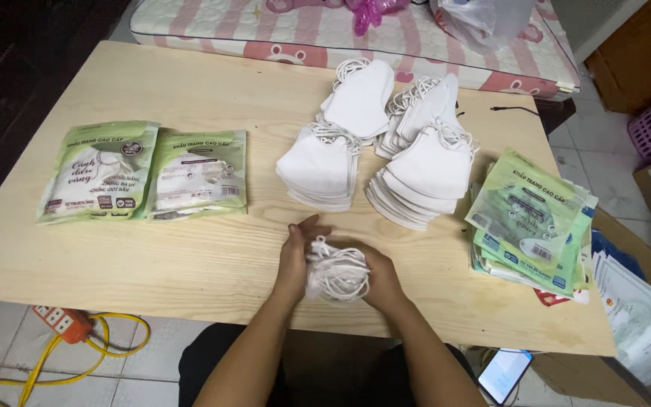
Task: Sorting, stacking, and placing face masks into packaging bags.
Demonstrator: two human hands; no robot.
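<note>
Orange power strip (pixel 60 322), yellow cable (pixel 114 343) on floor; phone (pixel 503 374); pink-striped mattress (pixel 318 34).

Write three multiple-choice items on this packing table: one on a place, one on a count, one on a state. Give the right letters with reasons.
1. Where do the two filled green packets lie?
A. on the table's left part
B. on the floor
C. under the white mask stacks

2. How many loose white mask stacks stand on the table?
A. one
B. four
C. nine

3. What are the hands doing?
A. resting flat and empty
B. holding a bundle of white masks together
C. holding a phone

Answers:
1 A, they lie side by side on the left.
2 B, four separate piles show.
3 B, left hand and right hand clasp the bundle of masks.
</note>
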